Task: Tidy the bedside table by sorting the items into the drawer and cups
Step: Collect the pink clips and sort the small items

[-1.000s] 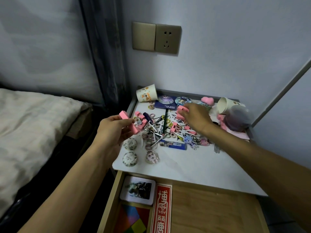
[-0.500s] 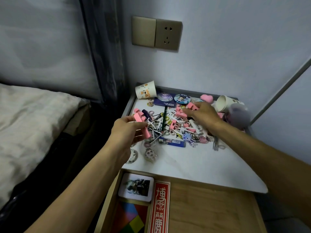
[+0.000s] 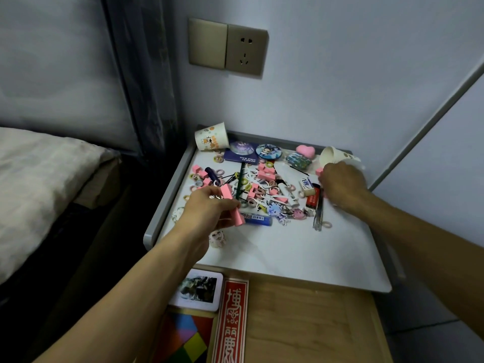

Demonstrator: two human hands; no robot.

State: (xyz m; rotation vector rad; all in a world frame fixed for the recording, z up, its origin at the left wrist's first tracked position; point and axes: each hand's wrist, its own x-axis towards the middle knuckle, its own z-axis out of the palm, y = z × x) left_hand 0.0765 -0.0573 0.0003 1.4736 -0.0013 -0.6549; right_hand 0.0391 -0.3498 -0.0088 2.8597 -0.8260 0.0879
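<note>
The white bedside table top [image 3: 282,247] carries a heap of small items: pink clips [image 3: 265,173], little rings, keychains, badges and a blue tube [image 3: 258,220]. My left hand [image 3: 209,213] hovers over the heap's near left side and grips pink clips [image 3: 237,218]. My right hand [image 3: 340,183] is at the back right, curled round pink clips, right beside the mouth of a paper cup [image 3: 334,157] lying on its side. Another paper cup [image 3: 210,139] lies tipped over at the back left corner. The wooden drawer [image 3: 309,320] stands open below the table's front edge.
In the drawer's left part lie a white-framed picture card [image 3: 196,289], a red box with characters [image 3: 231,320] and a coloured puzzle [image 3: 186,341]. A bed [image 3: 39,184] lies to the left. A wall socket [image 3: 227,47] is above; a grey panel stands on the right.
My right hand has moved right from the middle of the heap to the tipped cup at the back right. My left hand has moved rightward over the heap, still holding pink clips.
</note>
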